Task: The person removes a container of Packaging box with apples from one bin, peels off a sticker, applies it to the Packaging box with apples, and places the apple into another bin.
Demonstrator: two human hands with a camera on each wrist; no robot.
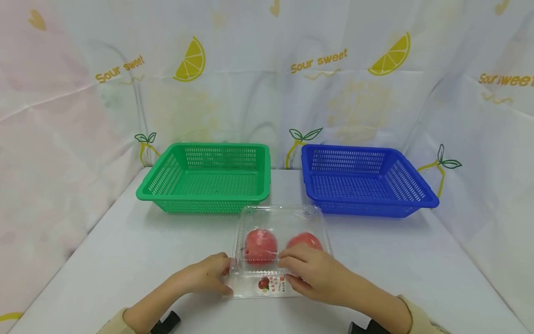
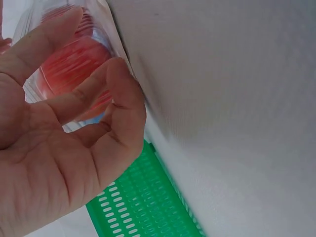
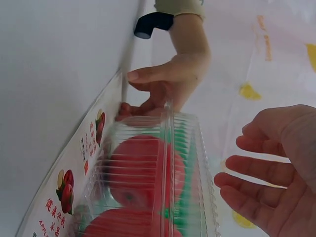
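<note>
A clear plastic clamshell box (image 1: 283,215) with its lid down stands near the middle of the table. Inside are two red apples, one on the left (image 1: 260,246) and one on the right (image 1: 306,239), the latter partly covered by my right hand. Along the box's front edge runs a white printed strip (image 3: 81,155) with apple pictures and red lettering. My left hand (image 1: 206,276) is at the box's left front corner, loosely bent fingers by its side and thumb apart from them. Over the right front of the lid hovers my right hand (image 1: 319,273), fingers extended, apart from the plastic (image 3: 269,173).
Behind the box to the left stands a green slotted basket (image 1: 208,205); to the right, a blue one (image 1: 367,209). The box's rear edge lies close to both. A printed white cloth (image 1: 250,93) hangs behind the white table (image 1: 187,241).
</note>
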